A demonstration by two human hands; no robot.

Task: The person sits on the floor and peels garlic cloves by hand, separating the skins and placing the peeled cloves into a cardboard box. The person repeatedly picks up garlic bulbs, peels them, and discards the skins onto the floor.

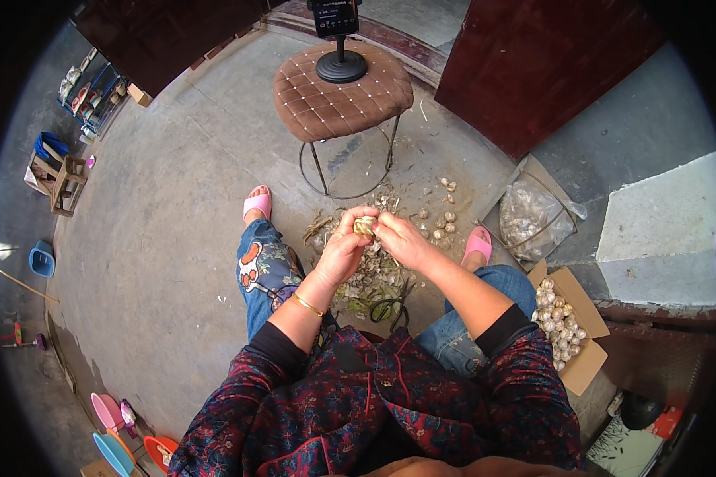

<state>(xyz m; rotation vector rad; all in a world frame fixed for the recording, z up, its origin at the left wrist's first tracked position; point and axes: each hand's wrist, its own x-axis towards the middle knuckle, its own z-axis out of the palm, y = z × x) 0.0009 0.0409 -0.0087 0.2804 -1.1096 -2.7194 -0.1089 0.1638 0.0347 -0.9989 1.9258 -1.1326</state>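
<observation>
A garlic bulb [364, 226] is held at chest height above the floor, cupped in the fingers of my left hand [343, 247]. The fingertips of my right hand [403, 238] touch its right side, seeming to pinch its skin. Beneath both hands lies a pile of garlic skins and dry scraps [376, 280] between my feet. Black-handled scissors [392, 307] rest on the near part of that pile. Several loose garlic bulbs [444, 226] lie on the floor near my right foot. At my right side, an open cardboard box [582, 361] holds many garlic bulbs [558, 322].
Ahead stands a brown cushioned stool [343, 107] with a phone [336, 18] on a round-based stand. A clear plastic bag [531, 214] of scraps sits in a framed holder at right. Coloured basins [107, 411] stand at lower left, and a small wooden stool [68, 185] at far left.
</observation>
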